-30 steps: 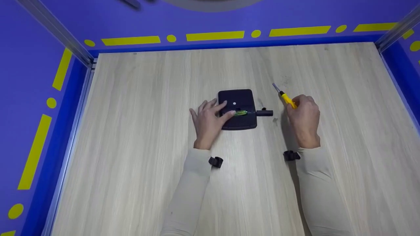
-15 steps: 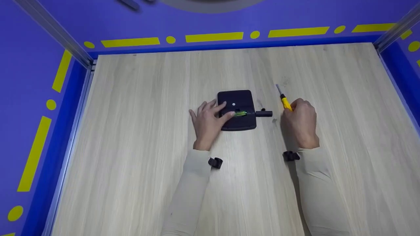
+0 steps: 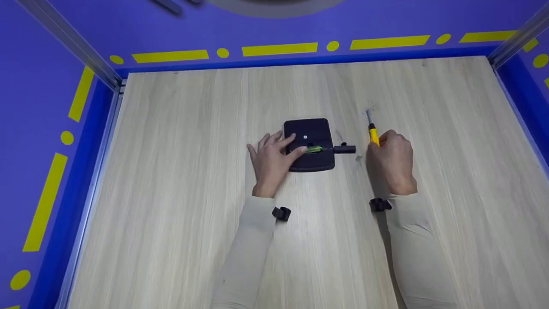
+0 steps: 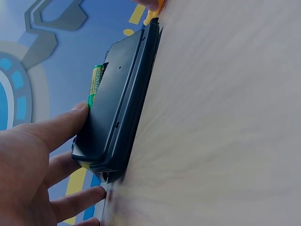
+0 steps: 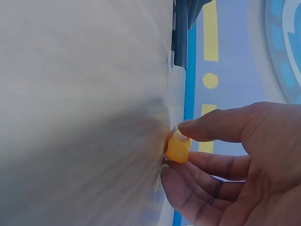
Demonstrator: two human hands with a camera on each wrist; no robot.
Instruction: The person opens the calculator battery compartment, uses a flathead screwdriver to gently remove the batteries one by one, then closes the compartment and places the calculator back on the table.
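A flat black device (image 3: 311, 127) lies on the table, with a green cylindrical battery (image 3: 314, 149) in a recess on its upper face. My left hand (image 3: 272, 158) rests at the device's left end. Its thumb lies against the battery's left end and a fingertip touches the upper face; the other fingers spread beside the edge. To the right, my right hand (image 3: 393, 159) pinches a yellow-handled screwdriver (image 3: 373, 134) between thumb and fingers. Its metal shaft points away from me, low over the wood. The right wrist view shows the handle's yellow end (image 5: 178, 149) near the tabletop.
A short black bar (image 3: 345, 149) juts from the device's right side, with a small black piece (image 3: 343, 143) beside it. Blue walls (image 3: 274, 34) with yellow marks enclose the wooden table (image 3: 184, 171) at back and sides.
The screwdriver's tip has swung to the right, so the tool points more straight away from me. My right hand has shifted slightly left. My left hand and the device stay in place.
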